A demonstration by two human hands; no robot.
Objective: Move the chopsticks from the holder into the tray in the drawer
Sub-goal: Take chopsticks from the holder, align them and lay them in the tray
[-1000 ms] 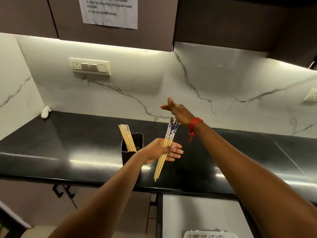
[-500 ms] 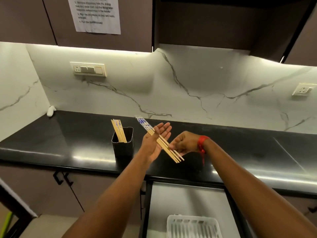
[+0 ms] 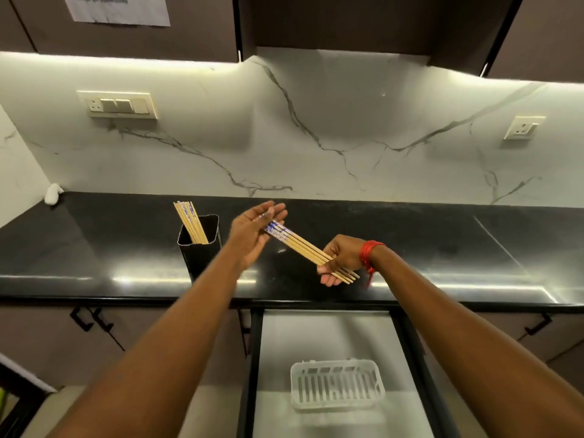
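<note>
While the bundle (image 3: pixel 305 248) is clamped at its plain ends by the right hand (image 3: pixel 339 259), its patterned tips are squared against the flat, open-fingered left hand (image 3: pixel 252 227); light, stiff, slippery sticks are best pinched mid-length.

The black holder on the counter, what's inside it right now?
The black holder has a bunch of chopsticks leaning toward its left side, patterned ends up. Their lower ends and the holder's bottom are hidden by its wall, so anything else inside can't be seen.

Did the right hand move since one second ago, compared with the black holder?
Yes. The right hand came down and toward the person; it now grips the chopsticks right of the holder, nearer the counter's front edge.
</note>
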